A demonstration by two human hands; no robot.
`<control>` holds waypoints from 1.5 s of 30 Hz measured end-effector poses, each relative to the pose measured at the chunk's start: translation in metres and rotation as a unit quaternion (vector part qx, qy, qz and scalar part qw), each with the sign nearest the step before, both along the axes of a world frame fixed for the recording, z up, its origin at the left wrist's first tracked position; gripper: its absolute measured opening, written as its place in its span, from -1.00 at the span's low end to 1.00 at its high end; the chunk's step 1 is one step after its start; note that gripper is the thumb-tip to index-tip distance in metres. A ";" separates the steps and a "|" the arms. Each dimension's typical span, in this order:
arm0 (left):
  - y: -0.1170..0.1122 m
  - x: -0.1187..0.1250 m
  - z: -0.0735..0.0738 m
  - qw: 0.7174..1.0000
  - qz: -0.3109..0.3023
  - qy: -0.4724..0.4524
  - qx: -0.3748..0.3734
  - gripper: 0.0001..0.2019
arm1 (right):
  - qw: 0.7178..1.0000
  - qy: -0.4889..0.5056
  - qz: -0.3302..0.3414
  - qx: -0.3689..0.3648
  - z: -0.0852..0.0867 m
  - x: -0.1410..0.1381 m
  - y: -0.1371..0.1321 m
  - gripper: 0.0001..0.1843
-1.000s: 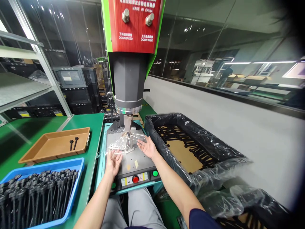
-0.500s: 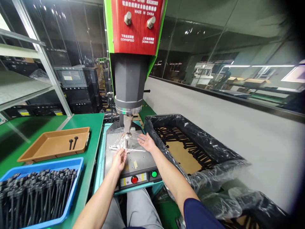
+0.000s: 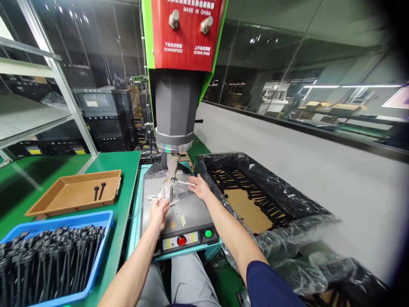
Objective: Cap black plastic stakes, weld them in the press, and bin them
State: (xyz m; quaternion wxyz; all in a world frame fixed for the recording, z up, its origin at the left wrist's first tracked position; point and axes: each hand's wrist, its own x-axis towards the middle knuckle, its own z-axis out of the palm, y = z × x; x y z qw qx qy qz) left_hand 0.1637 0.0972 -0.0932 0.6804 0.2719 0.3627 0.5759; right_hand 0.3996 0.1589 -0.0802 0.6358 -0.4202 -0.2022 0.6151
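A sheet of clear plastic film (image 3: 159,186), perhaps a bag, with a white strip along its edge, lies over the machine's metal plate (image 3: 188,209). My left hand (image 3: 159,212) pinches its near edge by the strip. At the other side, my right hand (image 3: 199,186) has the strip's far end between thumb and fingers. Between my hands, the metal horn (image 3: 173,164) of the red and green press (image 3: 187,40) points down at the film. What sits under the horn is partly hidden by film and glare.
To the left, a blue bin (image 3: 107,230) holds many black ribbed stems, and a brown tray (image 3: 57,194) holds two black pieces. A black film-lined crate (image 3: 220,160) with dark parts and cardboard stands right. Red (image 3: 181,241) and green (image 3: 208,233) buttons face me.
My right hand has closed on the strip's right end, which now slants up towards it instead of lying straight across the plate. My left hand keeps its pinch. The view has shifted slightly.
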 end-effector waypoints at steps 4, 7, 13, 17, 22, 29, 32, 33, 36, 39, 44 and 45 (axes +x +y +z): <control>0.000 0.000 0.000 1.000 0.012 0.011 0.000 -0.62 | 1.000 -0.001 -0.011 0.005 0.005 0.004 -0.002 -0.60; -0.001 0.000 -0.002 1.000 0.019 0.016 0.009 -0.62 | 1.000 -0.001 -0.013 0.010 0.008 0.005 -0.003 -0.59; -0.002 -0.002 -0.003 0.999 -0.004 0.022 0.026 -0.56 | 1.000 -0.013 -0.012 0.003 0.006 0.005 -0.005 -0.61; -0.002 -0.003 -0.002 1.000 -0.007 0.004 0.021 -0.55 | 1.000 -0.026 -0.014 -0.004 0.004 0.005 -0.005 -0.64; -0.004 -0.006 -0.003 1.000 0.002 -0.010 -0.028 -0.59 | 0.998 -0.051 -0.032 -0.030 -0.004 0.008 -0.008 -0.65; -0.028 -0.033 -0.024 0.989 0.064 0.000 -0.133 -0.84 | 0.977 -0.154 -0.138 -0.048 -0.036 0.022 -0.047 -0.73; -0.046 -0.064 -0.046 0.980 0.150 0.100 -0.081 -0.68 | 0.960 -0.208 -0.186 -0.026 -0.052 0.024 -0.085 -0.70; -0.052 -0.076 -0.055 0.969 0.178 0.159 -0.056 -0.63 | 0.954 -0.230 -0.194 -0.021 -0.058 0.023 -0.100 -0.71; -0.072 -0.106 -0.078 0.911 0.208 0.355 -0.018 -0.61 | 0.909 -0.373 -0.188 -0.006 -0.080 0.017 -0.147 -0.79; -0.088 -0.117 -0.094 0.865 0.146 0.479 -0.014 -0.55 | 0.832 -0.527 -0.169 0.016 -0.106 0.007 -0.184 -0.79; -0.094 -0.109 -0.106 0.855 0.113 0.505 0.049 -0.38 | 0.806 -0.569 -0.158 0.033 -0.137 -0.008 -0.210 -0.64; -0.093 -0.109 -0.106 0.856 0.114 0.501 0.054 -0.39 | 0.805 -0.571 -0.156 0.033 -0.141 -0.008 -0.211 -0.62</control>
